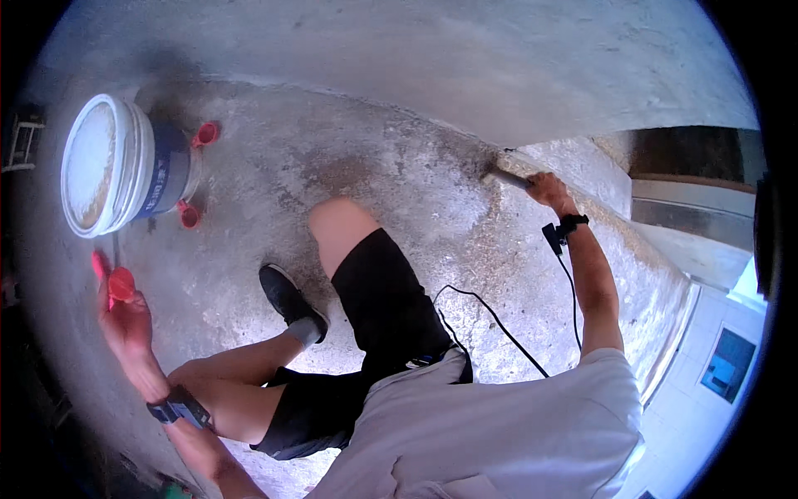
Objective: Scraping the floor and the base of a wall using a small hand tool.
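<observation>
A: Right, field notes. Person crouched on a rough concrete floor [274, 158], one knee up, black shorts, pale shirt. Where are the hands?

B: Right hand [549, 190] is out to the far right, closed around the handle of a scraper [509, 177]. The blade end sits where the floor meets the wall [465, 50], touching the concrete at that seam.

A: And the other one?

B: Left hand [126, 320] is low on the near left, fingers curled around a red cap [121, 284]. Another red piece shows just left of it; whether it is part of the same thing I cannot tell.

A: What else is about?

B: White bucket [116, 166] with a dark band, tipped toward the camera at far left. Two more red caps [206, 133] lie on the floor just beside it, one farther, one nearer. A black cable [499, 320] runs from the right wrist to the waist.

A: How far along, judging by the surface?

B: My reading: the scraping is part done. Floor around the knee looks paler and patchy, as if worked over. A dark, crusted band remains along the wall seam near the blade, and a dark stain near the bucket. The red caps look half gathered: one in hand, two lying loose.
</observation>
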The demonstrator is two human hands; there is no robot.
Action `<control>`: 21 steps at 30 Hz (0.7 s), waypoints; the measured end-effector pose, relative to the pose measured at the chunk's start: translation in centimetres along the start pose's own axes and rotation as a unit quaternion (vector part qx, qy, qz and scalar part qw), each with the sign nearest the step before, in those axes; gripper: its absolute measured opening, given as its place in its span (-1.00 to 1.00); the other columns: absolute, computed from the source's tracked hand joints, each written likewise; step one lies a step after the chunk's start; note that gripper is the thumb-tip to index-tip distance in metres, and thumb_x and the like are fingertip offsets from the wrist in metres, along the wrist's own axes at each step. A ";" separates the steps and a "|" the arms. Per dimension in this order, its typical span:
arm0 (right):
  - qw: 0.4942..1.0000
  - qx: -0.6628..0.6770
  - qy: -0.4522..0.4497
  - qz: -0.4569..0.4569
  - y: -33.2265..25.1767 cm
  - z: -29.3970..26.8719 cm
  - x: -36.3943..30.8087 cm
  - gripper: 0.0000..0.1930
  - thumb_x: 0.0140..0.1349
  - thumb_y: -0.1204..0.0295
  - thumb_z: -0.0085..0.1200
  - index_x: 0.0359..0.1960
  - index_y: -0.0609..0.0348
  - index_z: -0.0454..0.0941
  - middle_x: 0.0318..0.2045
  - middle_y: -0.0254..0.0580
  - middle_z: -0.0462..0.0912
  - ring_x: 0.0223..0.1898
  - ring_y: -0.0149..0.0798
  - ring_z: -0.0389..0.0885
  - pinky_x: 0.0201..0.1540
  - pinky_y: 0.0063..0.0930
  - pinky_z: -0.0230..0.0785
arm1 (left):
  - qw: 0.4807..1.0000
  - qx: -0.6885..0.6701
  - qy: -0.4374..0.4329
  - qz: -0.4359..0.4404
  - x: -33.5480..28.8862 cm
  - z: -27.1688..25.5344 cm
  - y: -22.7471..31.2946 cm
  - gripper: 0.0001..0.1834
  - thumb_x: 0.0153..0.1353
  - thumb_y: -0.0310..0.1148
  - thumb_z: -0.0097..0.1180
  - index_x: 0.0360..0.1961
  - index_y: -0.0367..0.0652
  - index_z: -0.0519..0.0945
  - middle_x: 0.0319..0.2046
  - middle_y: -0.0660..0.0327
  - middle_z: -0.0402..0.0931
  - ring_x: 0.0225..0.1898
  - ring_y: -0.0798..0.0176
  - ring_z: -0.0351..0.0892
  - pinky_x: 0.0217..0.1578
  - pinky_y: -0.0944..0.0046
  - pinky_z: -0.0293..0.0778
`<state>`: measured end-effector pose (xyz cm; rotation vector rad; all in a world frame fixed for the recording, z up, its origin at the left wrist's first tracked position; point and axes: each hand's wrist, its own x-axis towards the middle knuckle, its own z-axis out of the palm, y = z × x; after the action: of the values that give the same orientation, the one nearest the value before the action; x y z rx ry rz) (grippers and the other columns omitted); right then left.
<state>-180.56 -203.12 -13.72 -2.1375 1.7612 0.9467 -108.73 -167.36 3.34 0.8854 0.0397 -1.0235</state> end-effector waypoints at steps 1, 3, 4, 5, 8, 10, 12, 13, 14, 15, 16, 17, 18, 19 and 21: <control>0.999 -0.029 -0.003 0.030 2.4 1.8 -0.2 -0.63 0.10 0.20 -0.08 -0.05 -0.12 0.55 -0.14 -0.09 0.61 -0.09 0.09 0.56 0.01 -0.11 0.39 | 1.000 0.004 -0.006 -0.005 0.0 0.4 -0.3 -0.56 0.26 -0.46 -0.12 0.18 -0.22 0.29 0.04 0.13 0.45 -0.13 0.23 0.53 -0.33 0.35 0.42; 0.994 -0.044 -0.070 0.066 5.8 4.0 -1.9 -0.44 0.06 -0.06 0.00 -0.20 0.25 0.57 -0.18 0.20 0.57 -0.05 0.16 0.52 0.00 -0.04 0.38 | 0.999 0.030 -0.005 -0.010 -0.3 -1.1 0.7 -0.56 0.26 -0.45 -0.12 0.18 -0.22 0.29 0.05 0.13 0.45 -0.13 0.22 0.53 -0.32 0.34 0.42; 0.993 -0.056 -0.090 0.055 7.9 5.8 -3.2 -0.37 0.01 -0.17 0.02 -0.22 0.22 0.59 -0.18 0.18 0.58 -0.03 0.13 0.51 0.00 -0.04 0.38 | 0.998 0.052 -0.003 -0.018 -0.1 -1.7 0.8 -0.57 0.26 -0.45 -0.11 0.18 -0.22 0.29 0.05 0.12 0.45 -0.13 0.22 0.53 -0.32 0.34 0.42; 0.992 -0.031 -0.077 0.100 6.4 5.4 -5.2 -0.45 0.05 -0.13 0.00 -0.24 0.13 0.62 -0.16 0.05 0.60 -0.03 0.12 0.51 0.01 -0.03 0.37 | 0.999 0.053 -0.004 -0.012 -0.1 -1.1 0.5 -0.57 0.26 -0.45 -0.11 0.18 -0.22 0.29 0.05 0.12 0.45 -0.13 0.22 0.53 -0.32 0.34 0.42; 0.983 0.157 0.087 0.040 4.6 11.2 -6.3 -0.70 0.19 0.13 -0.03 -0.13 -0.09 0.58 -0.29 0.05 0.62 -0.26 0.00 0.62 -0.21 -0.13 0.46 | 0.999 -0.019 0.030 -0.010 -0.9 1.5 0.2 -0.57 0.25 -0.45 -0.07 0.17 -0.20 0.30 -0.16 0.10 0.50 -0.19 0.24 0.53 -0.36 0.33 0.48; 0.934 0.322 0.114 0.101 -1.7 13.4 -7.2 -0.60 0.19 0.16 -0.01 0.08 -0.19 0.40 -0.33 0.09 0.61 -0.33 0.09 0.61 -0.31 -0.07 0.46 | 0.999 -0.032 -0.003 -0.030 -0.7 2.9 -0.6 -0.57 0.24 -0.47 -0.08 0.15 -0.24 0.30 -0.15 0.08 0.50 -0.20 0.19 0.53 -0.34 0.30 0.46; 0.942 0.276 0.146 0.125 -6.7 18.7 -6.7 -0.46 0.20 0.16 -0.04 0.25 -0.25 0.20 -0.38 0.17 0.60 -0.36 0.20 0.58 -0.32 0.02 0.43 | 0.999 -0.025 0.003 -0.039 0.7 2.1 -0.9 -0.57 0.24 -0.47 -0.09 0.15 -0.26 0.29 -0.16 0.07 0.50 -0.20 0.19 0.53 -0.32 0.30 0.45; 0.925 0.328 0.147 0.125 -10.1 19.5 -6.5 -0.45 0.19 0.18 -0.04 0.25 -0.25 0.19 -0.40 0.19 0.59 -0.35 0.21 0.58 -0.30 0.03 0.42 | 0.999 -0.012 0.022 -0.030 0.6 1.8 -0.3 -0.57 0.25 -0.47 -0.09 0.16 -0.28 0.28 -0.17 0.06 0.50 -0.21 0.19 0.53 -0.31 0.31 0.43; 0.902 0.376 0.178 0.118 -13.1 18.5 -7.2 -0.46 0.19 0.20 -0.04 0.24 -0.09 0.22 -0.34 0.26 0.57 -0.35 0.24 0.56 -0.30 0.04 0.41 | 0.999 -0.007 0.017 -0.034 1.0 1.5 -0.3 -0.57 0.25 -0.47 -0.09 0.16 -0.28 0.28 -0.17 0.06 0.50 -0.21 0.19 0.53 -0.31 0.31 0.43; 0.896 0.369 0.208 0.135 -14.2 18.3 -6.1 -0.46 0.19 0.24 -0.06 0.23 0.04 0.22 -0.38 0.28 0.56 -0.35 0.26 0.55 -0.30 0.04 0.41 | 0.999 -0.007 0.017 -0.043 1.6 1.6 -0.4 -0.59 0.25 -0.48 -0.09 0.13 -0.29 0.30 -0.19 0.06 0.49 -0.21 0.19 0.52 -0.31 0.31 0.42; 0.894 0.372 0.208 0.139 -14.8 16.9 -4.3 -0.46 0.19 0.24 -0.06 0.23 0.04 0.22 -0.38 0.28 0.56 -0.35 0.26 0.55 -0.30 0.04 0.41 | 0.999 -0.005 0.020 -0.051 2.2 1.6 -0.5 -0.62 0.25 -0.48 -0.09 0.10 -0.30 0.32 -0.20 0.05 0.49 -0.21 0.20 0.52 -0.32 0.32 0.42; 0.872 0.405 0.230 0.152 -15.0 14.9 -2.5 -0.46 0.18 0.24 -0.05 0.22 0.06 0.23 -0.41 0.27 0.57 -0.35 0.25 0.56 -0.29 0.04 0.41 | 0.998 -0.001 0.017 -0.053 2.6 1.5 -0.6 -0.62 0.25 -0.48 -0.09 0.10 -0.30 0.32 -0.20 0.05 0.49 -0.21 0.20 0.52 -0.32 0.32 0.42; 0.849 0.436 0.250 0.164 -15.1 14.0 -1.7 -0.45 0.17 0.25 -0.04 0.21 0.09 0.24 -0.43 0.27 0.57 -0.36 0.25 0.57 -0.28 0.04 0.41 | 0.999 -0.002 0.021 -0.049 2.9 1.5 -0.5 -0.65 0.25 -0.47 -0.08 0.06 -0.31 0.34 -0.22 0.06 0.49 -0.22 0.19 0.52 -0.33 0.32 0.42; 0.848 0.438 0.248 0.167 -15.2 14.7 -1.4 -0.45 0.17 0.25 -0.04 0.21 0.09 0.24 -0.43 0.27 0.57 -0.36 0.25 0.57 -0.28 0.04 0.41 | 0.999 -0.004 0.026 -0.046 3.2 1.4 -0.4 -0.69 0.25 -0.47 -0.08 0.02 -0.32 0.36 -0.24 0.07 0.48 -0.23 0.19 0.52 -0.34 0.32 0.42; 0.847 0.407 0.302 0.161 -15.3 15.7 -1.0 -0.40 0.14 0.30 -0.05 0.25 0.11 0.16 -0.47 0.28 0.56 -0.42 0.26 0.56 -0.33 0.04 0.41 | 0.998 -0.002 0.006 -0.068 4.0 0.6 -0.1 -0.70 0.25 -0.44 -0.07 -0.01 -0.31 0.38 -0.21 0.07 0.49 -0.20 0.19 0.52 -0.34 0.32 0.41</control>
<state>-171.61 -189.84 -28.72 -1.6393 2.2560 -0.4967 -106.78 -170.66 2.02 0.8944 0.1129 -1.1438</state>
